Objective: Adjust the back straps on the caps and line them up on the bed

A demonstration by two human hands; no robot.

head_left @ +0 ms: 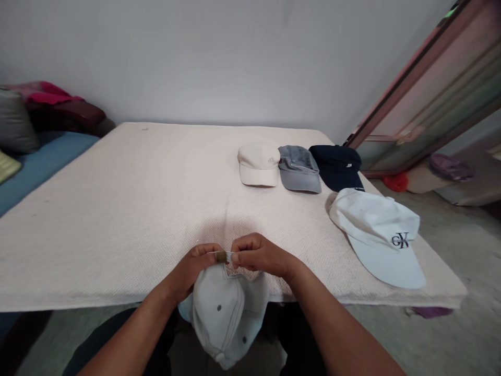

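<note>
A light grey baseball cap (219, 308) hangs at the table's near edge, its back opening toward the table and its crown hanging down. My left hand (191, 269) pinches the cap's strap beside a brass-coloured buckle (221, 256). Close on the other side, my right hand (260, 254) has thumb and fingers closed on the strap's pale end. The cap's brim is mostly hidden behind the crown and my left forearm.
On the cloth-covered table (129, 209) lie a cream cap (258, 164), a grey cap (299, 169), a navy cap (336, 167) and, nearer on the right, a white cap (379, 230) with dark letters. A wall (203, 62) stands behind; a blue-covered seat (58, 151) is at left.
</note>
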